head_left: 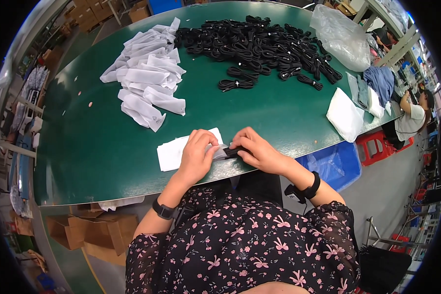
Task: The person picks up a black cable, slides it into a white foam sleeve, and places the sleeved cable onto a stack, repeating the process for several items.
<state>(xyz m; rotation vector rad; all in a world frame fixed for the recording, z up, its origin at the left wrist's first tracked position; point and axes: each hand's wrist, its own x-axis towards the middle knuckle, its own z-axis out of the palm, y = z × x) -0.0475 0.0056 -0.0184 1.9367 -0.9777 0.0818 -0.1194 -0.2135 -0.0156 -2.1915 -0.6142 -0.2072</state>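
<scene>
Close to the table's front edge, my left hand (199, 153) pinches the mouth of a small whitish bag (220, 154). Fingers of my right hand (257, 151) are closed on a black coiled cable (232, 151), whose end sits at the bag's opening; how far it is inside is hidden by my fingers. Under and beside my left hand lies a stack of flat white bags (170, 155). Farther off at the left is a pile of filled white bags (149, 73). A large heap of bundled black cables (259, 46) covers the far middle of the table.
The green table (103, 157) curves round in front of me. On its right stand a clear plastic bag (340, 36), a white packet (345, 115) and blue cloth (379, 81). Below the edge are a blue bin (333, 164), red stools (372, 147) and a cardboard box (100, 235). Another person (416, 115) sits at right.
</scene>
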